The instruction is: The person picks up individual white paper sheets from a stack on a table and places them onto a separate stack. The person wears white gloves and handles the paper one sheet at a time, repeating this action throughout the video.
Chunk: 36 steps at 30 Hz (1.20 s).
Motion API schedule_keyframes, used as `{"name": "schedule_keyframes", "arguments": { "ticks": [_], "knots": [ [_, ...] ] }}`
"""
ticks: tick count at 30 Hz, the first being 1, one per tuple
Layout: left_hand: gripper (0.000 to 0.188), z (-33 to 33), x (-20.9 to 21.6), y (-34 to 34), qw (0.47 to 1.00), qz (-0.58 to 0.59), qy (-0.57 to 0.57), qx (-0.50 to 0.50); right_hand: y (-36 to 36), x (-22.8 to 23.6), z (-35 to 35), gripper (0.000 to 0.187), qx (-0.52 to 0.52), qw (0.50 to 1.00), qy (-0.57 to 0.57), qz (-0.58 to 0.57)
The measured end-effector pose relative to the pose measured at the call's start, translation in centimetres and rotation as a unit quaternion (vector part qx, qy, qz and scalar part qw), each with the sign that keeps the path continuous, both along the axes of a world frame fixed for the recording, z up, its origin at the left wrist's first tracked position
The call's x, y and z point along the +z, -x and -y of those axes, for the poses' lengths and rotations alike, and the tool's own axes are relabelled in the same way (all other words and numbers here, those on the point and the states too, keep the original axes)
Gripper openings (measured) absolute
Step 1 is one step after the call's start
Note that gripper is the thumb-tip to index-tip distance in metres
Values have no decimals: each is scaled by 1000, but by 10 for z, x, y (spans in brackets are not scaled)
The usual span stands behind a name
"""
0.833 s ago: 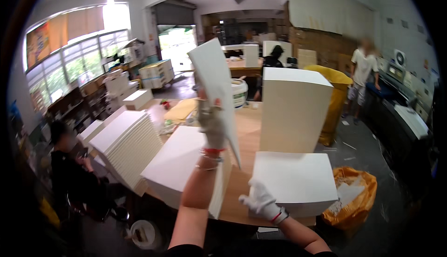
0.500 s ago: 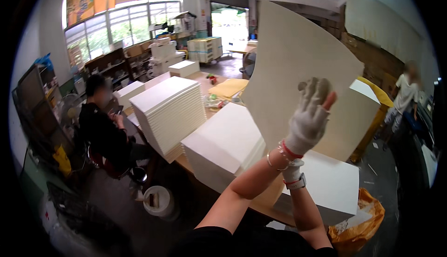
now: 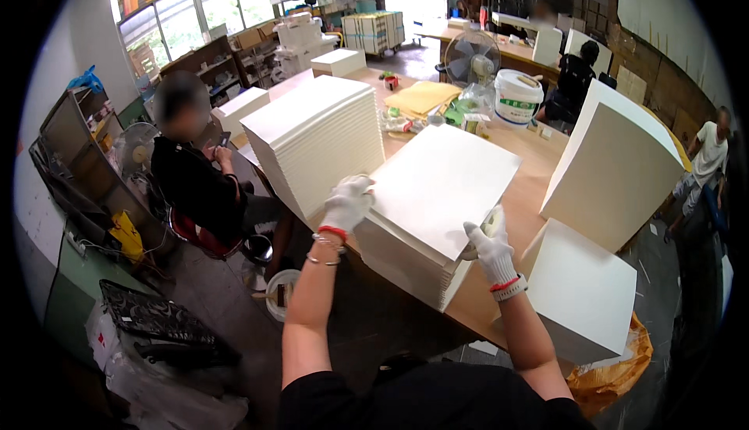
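Both my hands wear white knit gloves with the fingertips partly bare. My left hand [image 3: 349,202] is closed on the left edge of a large white sheet [image 3: 445,176]. On the right, my right hand [image 3: 490,244] grips the sheet's near right corner, thumb upward and fingers partly hidden. The sheet lies over the middle stack of white sheets [image 3: 394,258], its near edge slightly raised. A taller white stack [image 3: 312,138] with a ridged side stands just left of it. To the right is a low white stack [image 3: 585,282], and behind that a block of sheets [image 3: 612,165] standing on edge.
The wooden table [image 3: 530,157] carries a white bucket [image 3: 518,99], yellow paper [image 3: 425,99] and clutter. A fan [image 3: 472,60] stands behind it. One person [image 3: 191,157] sits at left with a phone; others are at the back and far right. A floor bucket [image 3: 282,293] holds a brush.
The sheet that stood raised and curved before me now lies down on the middle stack. My hands have come down and apart to its two sides. The view has shifted.
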<state>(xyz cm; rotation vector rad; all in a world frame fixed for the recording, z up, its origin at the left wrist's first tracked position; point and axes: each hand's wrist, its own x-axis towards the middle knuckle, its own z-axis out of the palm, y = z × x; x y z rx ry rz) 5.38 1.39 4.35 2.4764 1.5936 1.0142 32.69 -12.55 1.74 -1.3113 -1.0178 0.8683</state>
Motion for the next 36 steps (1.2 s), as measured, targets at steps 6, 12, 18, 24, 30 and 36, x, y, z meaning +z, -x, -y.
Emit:
{"name": "schedule_keyframes", "arguments": {
  "ticks": [6, 12, 18, 24, 30, 36],
  "knots": [
    [28, 2, -24, 51, 961, 183, 178, -106, 14, 15, 58, 62, 43, 918, -77, 387],
    [34, -17, -36, 76, 879, 336, 296, -160, 27, 12, 59, 56, 19, 906, -115, 408],
    [26, -23, -25, 74, 899, 293, 291, -145, 28, 14, 58, 49, 25, 913, -99, 395],
    [19, -26, -22, 77, 887, 301, 301, -176, 30, 11, 59, 49, 9, 906, -108, 408],
    [29, -29, -24, 80, 869, 324, 325, -185, 31, 6, 59, 52, 12, 907, -90, 411],
    [28, -42, -42, 88, 852, 346, 322, -224, 30, -5, 57, 57, 15, 910, -123, 396]
  ]
}}
